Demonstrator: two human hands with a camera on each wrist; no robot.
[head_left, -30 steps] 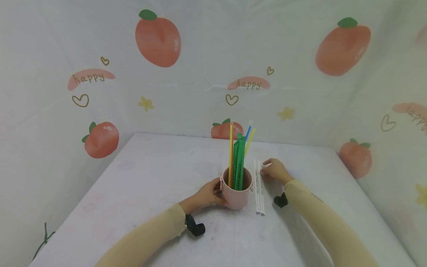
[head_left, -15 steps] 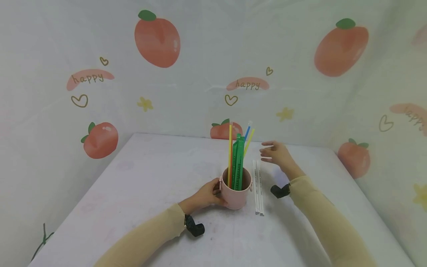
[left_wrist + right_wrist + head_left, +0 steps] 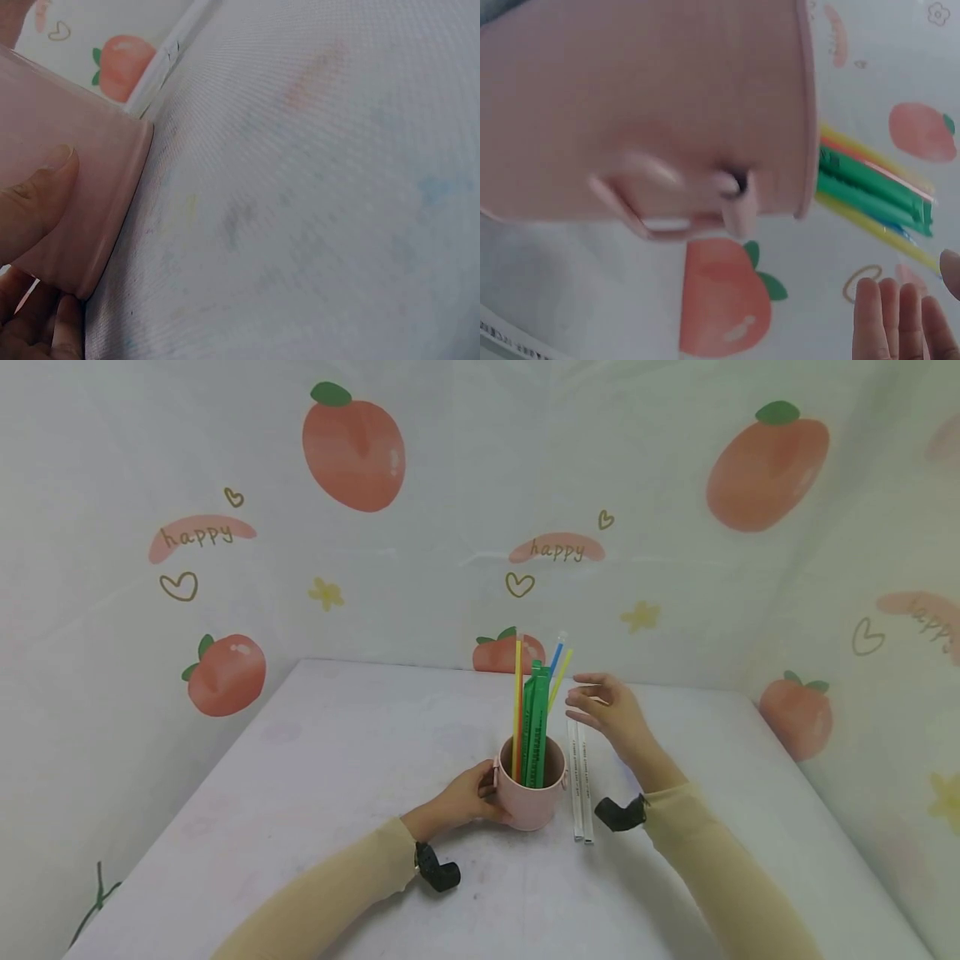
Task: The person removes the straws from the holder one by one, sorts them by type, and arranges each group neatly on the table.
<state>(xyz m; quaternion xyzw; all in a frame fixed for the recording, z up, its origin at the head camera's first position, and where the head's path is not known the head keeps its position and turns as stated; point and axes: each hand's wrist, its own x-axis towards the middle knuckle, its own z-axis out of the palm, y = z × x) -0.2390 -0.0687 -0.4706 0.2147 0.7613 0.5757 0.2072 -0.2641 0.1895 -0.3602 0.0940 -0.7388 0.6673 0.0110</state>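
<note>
A pink bucket [image 3: 528,806] with small side handles stands upright on the table. My left hand [image 3: 461,795] grips its left side; in the left wrist view the thumb [image 3: 45,199] presses the wall and the other fingers are round the far side. Upright in the bucket are green paper-wrapped sticks [image 3: 537,727], yellow straws [image 3: 517,693], an orange-red one and a blue straw [image 3: 556,657]. My right hand [image 3: 611,710], fingers apart and holding nothing, is raised just right of the straw tops. Below it two slim white-wrapped sticks [image 3: 582,785] lie side by side, their far ends partly hidden.
The white table [image 3: 360,727] runs back to a white curtain [image 3: 450,460] printed with peaches. A black wrist camera [image 3: 621,814] sits under the right wrist, close to the white-wrapped sticks. A thin green cord [image 3: 99,893] is at the table's left edge.
My right hand has risen from beside the white-wrapped sticks, then moved left toward the straw tops. The left hand and the bucket have stayed in place.
</note>
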